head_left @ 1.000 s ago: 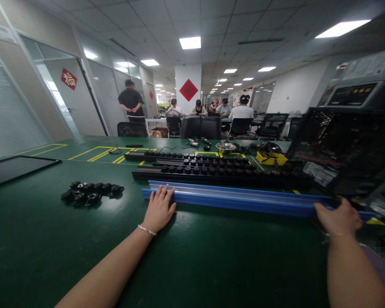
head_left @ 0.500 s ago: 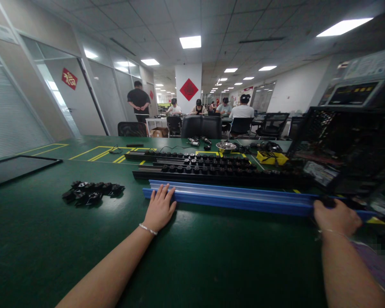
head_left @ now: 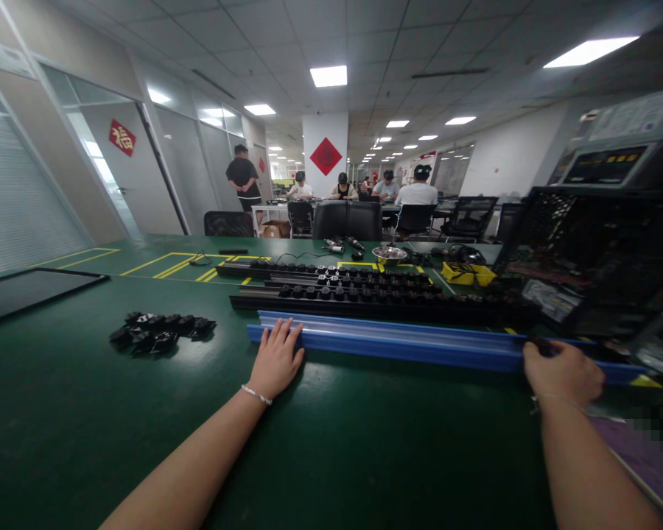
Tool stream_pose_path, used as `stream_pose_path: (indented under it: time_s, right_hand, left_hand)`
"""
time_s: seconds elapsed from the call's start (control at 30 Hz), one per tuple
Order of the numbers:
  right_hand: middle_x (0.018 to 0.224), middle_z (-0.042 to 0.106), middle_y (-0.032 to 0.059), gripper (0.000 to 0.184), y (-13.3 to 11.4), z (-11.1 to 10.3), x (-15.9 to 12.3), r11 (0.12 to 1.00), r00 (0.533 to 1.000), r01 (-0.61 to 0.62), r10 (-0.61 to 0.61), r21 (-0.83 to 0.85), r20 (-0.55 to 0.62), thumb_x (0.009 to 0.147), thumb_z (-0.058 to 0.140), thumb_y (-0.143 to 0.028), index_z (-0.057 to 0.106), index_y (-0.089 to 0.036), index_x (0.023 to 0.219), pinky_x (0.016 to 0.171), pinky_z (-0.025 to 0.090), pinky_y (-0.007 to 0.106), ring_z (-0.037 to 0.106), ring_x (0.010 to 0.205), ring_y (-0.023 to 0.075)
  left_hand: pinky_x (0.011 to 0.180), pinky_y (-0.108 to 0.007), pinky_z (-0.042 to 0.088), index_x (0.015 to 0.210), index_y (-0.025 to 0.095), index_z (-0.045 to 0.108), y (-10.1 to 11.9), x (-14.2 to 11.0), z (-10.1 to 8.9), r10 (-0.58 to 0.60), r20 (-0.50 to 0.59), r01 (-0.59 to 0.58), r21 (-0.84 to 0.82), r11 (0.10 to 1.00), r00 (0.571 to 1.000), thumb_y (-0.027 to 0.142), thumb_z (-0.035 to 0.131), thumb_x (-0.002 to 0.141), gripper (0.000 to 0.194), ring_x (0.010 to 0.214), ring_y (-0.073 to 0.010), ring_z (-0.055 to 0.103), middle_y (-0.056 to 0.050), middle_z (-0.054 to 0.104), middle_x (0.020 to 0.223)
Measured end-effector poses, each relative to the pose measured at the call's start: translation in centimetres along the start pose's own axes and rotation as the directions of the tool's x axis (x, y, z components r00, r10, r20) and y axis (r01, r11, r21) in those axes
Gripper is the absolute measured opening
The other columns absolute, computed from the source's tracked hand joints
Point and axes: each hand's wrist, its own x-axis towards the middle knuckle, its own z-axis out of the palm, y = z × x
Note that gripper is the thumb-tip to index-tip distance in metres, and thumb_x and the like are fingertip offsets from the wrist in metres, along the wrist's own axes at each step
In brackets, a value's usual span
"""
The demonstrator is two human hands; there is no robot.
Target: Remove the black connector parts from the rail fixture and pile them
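A long blue channel-shaped rail (head_left: 409, 346) lies across the green table in front of me. My left hand (head_left: 276, 353) rests near its left end, fingers stretched out over the near wall and holding nothing. Toward the right end, my right hand (head_left: 564, 373) is closed around a small black piece (head_left: 544, 345) at the rail. My fingers hide most of that piece, and its exact kind does not show. Left of the rail lies a loose pile of black modules (head_left: 160, 333) with metal parts.
Behind the blue rail stand black rails (head_left: 365, 298) lined with black modules. Farther back are a metal bowl (head_left: 389, 253) and a yellow tray (head_left: 467, 272). A dark open-framed case (head_left: 597, 250) rises at right; a black flat panel (head_left: 38, 291) lies at left. Several people are in the background.
My right hand has moved left along the blue rail with the black piece. My left hand has stayed in place. The standing person in the background has moved to the right.
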Motion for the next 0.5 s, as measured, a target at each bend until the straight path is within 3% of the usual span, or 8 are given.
stream_pose_path:
  time_s: [0.27, 0.5]
  right_hand:
    - [0.103, 0.062, 0.0198, 0.049, -1.3, -0.8, -0.7, 1.0, 0.994, -0.008, 0.011, -0.026, 0.108, 0.076, 0.046, -0.05, 0.062, -0.014, 0.106, 0.08, 0.037, 0.04, 0.053, 0.102, 0.0319]
    - [0.094, 0.065, 0.0153, 0.043, -1.1, 0.5, -0.7, 0.997, 0.998, 0.065, -0.064, -0.034, 0.024, 0.071, 0.05, -0.049, 0.062, -0.018, 0.097, 0.076, 0.039, 0.041, 0.057, 0.092, 0.0317]
  left_hand:
    - [0.109, -0.052, 0.027, 0.134, 0.024, 0.043, 0.0, 0.0, 0.0, -0.002, 0.005, 0.002, 0.006, 1.0, 1.0, 0.033, 0.042, 0.087, 0.048, 0.136, -0.0278, 0.029, -0.008, 0.041, 0.143]
    - [0.108, -0.052, 0.029, 0.133, 0.021, 0.044, 0.2, 0.0, -0.2, 0.005, 0.001, -0.005, 0.02, 1.0, 1.0, 0.031, 0.044, 0.086, 0.048, 0.135, -0.028, 0.03, -0.01, 0.042, 0.143]
